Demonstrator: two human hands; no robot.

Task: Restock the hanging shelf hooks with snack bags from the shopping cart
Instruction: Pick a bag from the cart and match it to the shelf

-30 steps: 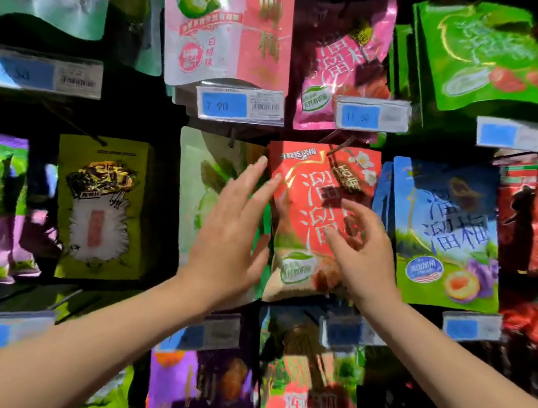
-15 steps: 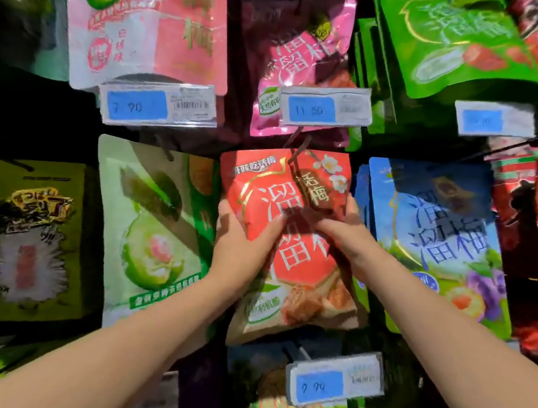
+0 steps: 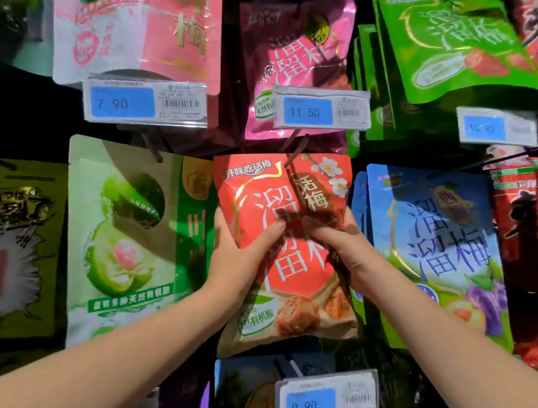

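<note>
Both of my hands have closed on the red snack bag (image 3: 276, 239) since a second ago, when my left hand (image 3: 235, 261) was spread flat beside it.

Around it hangs a green bag (image 3: 128, 236) just to the left. To the right are blue bags (image 3: 434, 248); I count two, one edge showing behind the front one.

I hold one red snack bag at mid-rack. Its long axis runs up and down, the bottom swung slightly right. Its top edge lies above my grip and its bulk hangs below.

My left hand pinches the left edge, thumb across the front and fingers behind. My right hand (image 3: 341, 245) pinches the right side a little higher, so it is the nearer one to the top edge.

That top edge meets the dark hook (image 3: 294, 152), one double prong slanting down from under the 11.50 label. I cannot tell whether the hole is already threaded. I judge the bag must go up and farther in along it.

Price tags (image 3: 318, 110) number four. No cart is in view.
</note>
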